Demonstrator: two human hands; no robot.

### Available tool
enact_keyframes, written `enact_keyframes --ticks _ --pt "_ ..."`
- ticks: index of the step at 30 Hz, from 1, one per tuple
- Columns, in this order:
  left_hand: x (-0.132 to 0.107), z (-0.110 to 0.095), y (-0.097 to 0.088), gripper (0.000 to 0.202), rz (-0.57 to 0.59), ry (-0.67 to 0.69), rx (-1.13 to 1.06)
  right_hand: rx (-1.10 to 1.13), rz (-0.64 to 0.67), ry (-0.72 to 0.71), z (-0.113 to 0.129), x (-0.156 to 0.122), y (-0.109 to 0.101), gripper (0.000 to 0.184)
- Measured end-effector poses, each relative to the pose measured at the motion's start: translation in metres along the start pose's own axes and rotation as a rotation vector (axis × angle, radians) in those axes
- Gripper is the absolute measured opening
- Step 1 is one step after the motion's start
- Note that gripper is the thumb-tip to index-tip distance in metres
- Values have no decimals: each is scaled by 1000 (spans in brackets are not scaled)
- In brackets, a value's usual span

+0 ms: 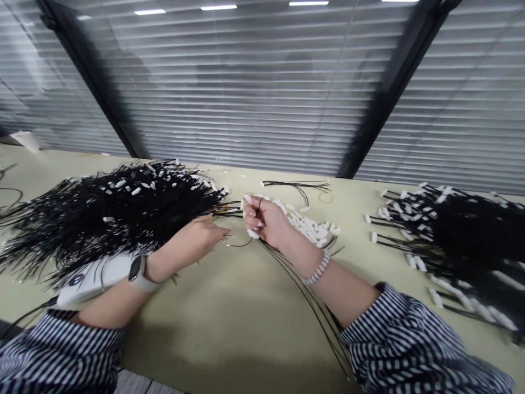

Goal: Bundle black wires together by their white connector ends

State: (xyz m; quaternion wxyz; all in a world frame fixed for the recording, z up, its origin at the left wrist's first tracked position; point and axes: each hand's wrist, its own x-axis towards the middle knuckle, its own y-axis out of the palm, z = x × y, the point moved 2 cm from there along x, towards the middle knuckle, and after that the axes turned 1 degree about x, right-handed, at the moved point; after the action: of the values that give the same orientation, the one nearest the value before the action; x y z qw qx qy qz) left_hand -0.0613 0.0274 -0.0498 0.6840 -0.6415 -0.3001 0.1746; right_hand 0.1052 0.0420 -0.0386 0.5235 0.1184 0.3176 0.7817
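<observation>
My right hand (268,220) is closed, with its fingers curled around a white connector (253,234) from which long black wires (305,293) trail down toward the table's front edge. Another white connector (244,204) shows at its fingertips, with black wires (229,212) running left. Just left of it, my left hand (199,236) has thumb and fingers pinched together. A thin loose wire end (238,245) lies close to those fingertips; what they pinch, if anything, is too small to make out. White connector housings (314,229) lie heaped behind my right wrist.
A big pile of black wires with white connectors (123,205) covers the left side, beside a white device (96,278) with a cable. Another wire pile (463,224) lies right. A small wire bundle (293,185) and yellow rubber band (325,197) sit near the blinds (246,98).
</observation>
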Motion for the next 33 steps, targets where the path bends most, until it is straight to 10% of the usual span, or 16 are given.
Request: enact_keyframes --ticks 8,18,27,33 --pt "-35 1 -46 51 318 -229 -250 -134 -82 -307 55 -45 -7 15" --pt "31 -154 -88 52 -238 -162 -732 -373 -235 -925 89 -132 46 9" --pt "83 -197 -109 25 -251 -150 -1324 -850 -526 -1355 102 -208 40 14" --pt "97 -206 -124 24 -356 -185 -1320 -1662 -762 -1405 120 -260 25 17"
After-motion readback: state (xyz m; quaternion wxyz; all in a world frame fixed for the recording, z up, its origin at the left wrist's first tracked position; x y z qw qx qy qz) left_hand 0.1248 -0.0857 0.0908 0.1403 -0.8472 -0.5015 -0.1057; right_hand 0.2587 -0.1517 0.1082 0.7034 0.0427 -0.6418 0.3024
